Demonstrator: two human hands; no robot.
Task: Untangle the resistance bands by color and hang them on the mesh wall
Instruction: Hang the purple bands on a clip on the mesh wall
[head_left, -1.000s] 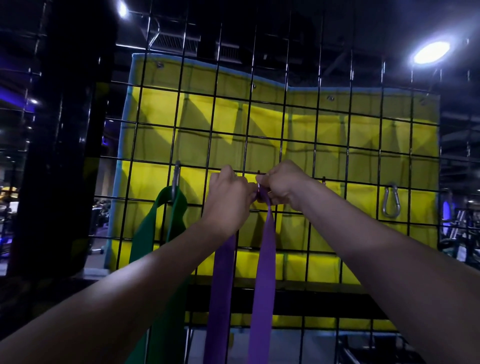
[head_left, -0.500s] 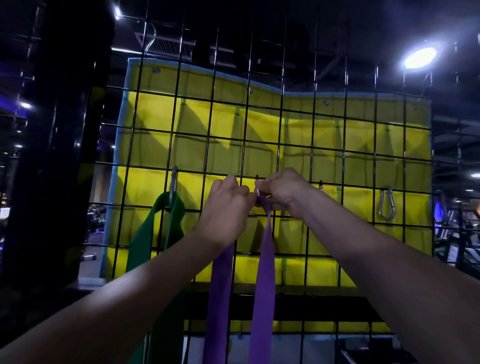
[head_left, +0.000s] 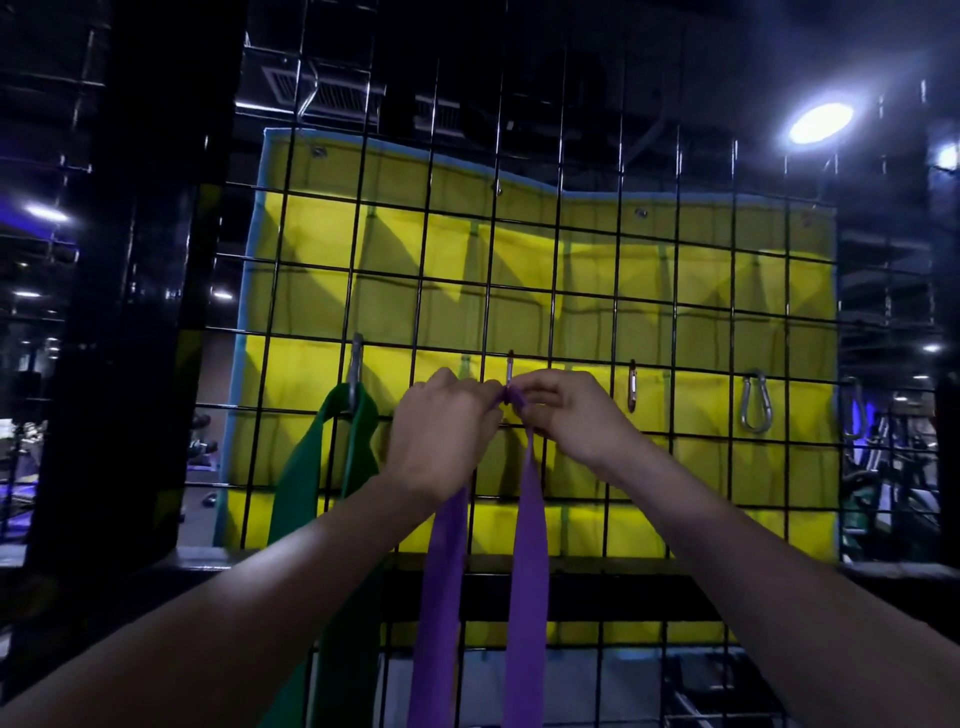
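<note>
Purple band (head_left: 529, 545) top pinched by left hand (head_left: 441, 431) and right hand (head_left: 566, 415) at carabiner (head_left: 509, 370), frame centre; fingertips hidden.

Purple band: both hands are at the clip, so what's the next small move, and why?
Probably seat the purple band fully in the carabiner, then let go. The left hand and right hand pinch its top there, while the green band already hangs from its clip.

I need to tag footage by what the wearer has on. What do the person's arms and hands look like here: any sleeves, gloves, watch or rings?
Both forearms are bare as far as the frame shows: no sleeves in view. The left hand and right hand wear no gloves, and no watch, wristband or ring shows on the visible sides. The light is dim, so small jewellery could be missed.
</note>
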